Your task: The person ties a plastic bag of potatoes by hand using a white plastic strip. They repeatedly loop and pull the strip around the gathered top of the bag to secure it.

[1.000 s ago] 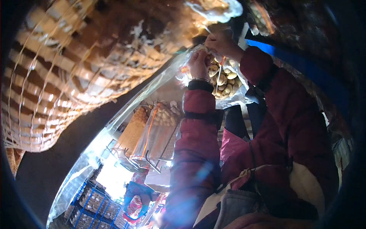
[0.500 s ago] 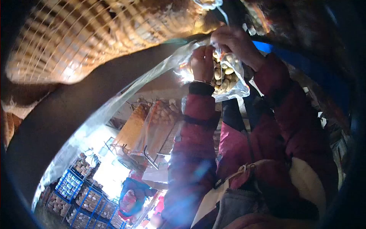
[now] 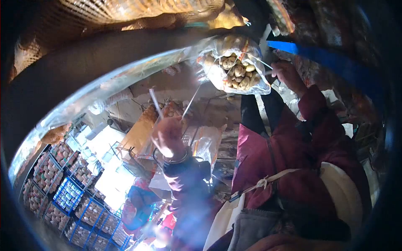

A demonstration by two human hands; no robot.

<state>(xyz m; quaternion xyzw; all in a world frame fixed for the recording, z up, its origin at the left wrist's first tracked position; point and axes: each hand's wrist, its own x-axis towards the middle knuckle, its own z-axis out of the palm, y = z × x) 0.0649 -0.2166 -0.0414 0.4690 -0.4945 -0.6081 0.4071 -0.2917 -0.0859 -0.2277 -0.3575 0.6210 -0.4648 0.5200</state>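
Observation:
A clear plastic bag (image 3: 264, 87) of small, round, pale-brown potato-like pieces (image 3: 238, 71) lies in front of my legs, its mouth partly gathered. White string (image 3: 191, 101) runs from the bag's left side to my left hand (image 3: 169, 136), which is closed on it; a loose end sticks up above the fingers. My right hand (image 3: 289, 76) is closed on another white length of string at the bag's right side. The two hands are far apart, with the bag between and above them. Fingertips of the left hand are blurred.
An orange mesh sack (image 3: 100, 14) fills the top left. Behind my left hand hang more filled bags (image 3: 140, 125). Blue-framed racks (image 3: 69, 194) with packed rows stand lower left, near another person (image 3: 140, 205). A blue strip (image 3: 282, 47) crosses the upper right.
Both hands were together at the bag's mouth. The left hand has swung down and left, drawing out string; the right hand has moved down and right. The bag's contents now show more fully.

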